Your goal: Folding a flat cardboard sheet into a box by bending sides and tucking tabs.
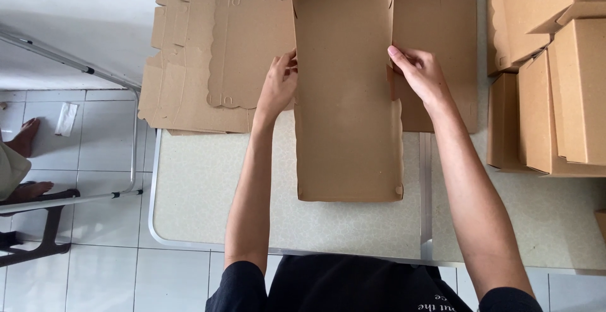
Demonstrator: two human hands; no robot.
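Both hands reach forward, arms extended: left hand [278, 85] and right hand [420, 72] each pinch a side flap of the cardboard box blank [347, 110] on the desk [208, 205].

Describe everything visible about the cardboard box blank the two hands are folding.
The cardboard box blank is plain brown card, partly folded: a long flat panel running away from the person, with side walls raised along both long edges and small round tabs at the near corners. It lies on the pale table. The left hand grips its left wall; the right hand pinches the right wall by a scalloped flap.
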